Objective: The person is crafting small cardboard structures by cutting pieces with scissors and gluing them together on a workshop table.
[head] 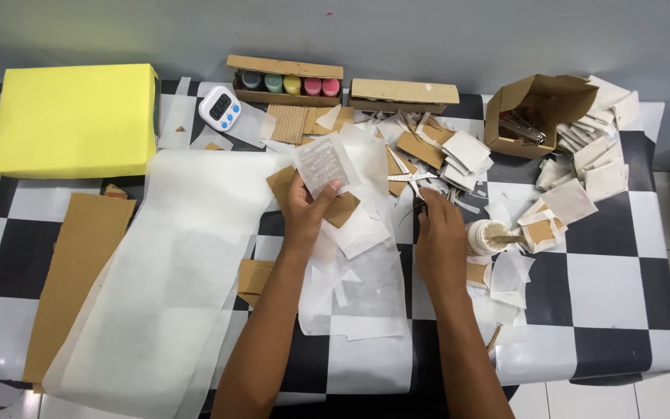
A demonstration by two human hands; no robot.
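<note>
Left hand (pixel 304 209) grip closed on a translucent white paper square (pixel 324 164), held above the black-and-white checkered desk (pixel 614 287) centre. Right hand (pixel 437 237) at 3 o'clock of it, fingers curled on the steel scissors (pixel 411 180) handles; blades point to 11 o'clock. Small white glue jar (pixel 487 236) just right.

Left forearm: bare, enters from the bottom edge, angled toward 1 o'clock. Left hand (pixel 306 208): raised at centre frame, back toward the camera, fingers curled, thumb pressed forward in a pinch grip.
Right forearm: bare, enters from the bottom edge, angled toward 11 o'clock. Right hand (pixel 437 237): lying at 3 o'clock of the left, palm down, fingers drawn together and pointing to 12 o'clock.
</note>
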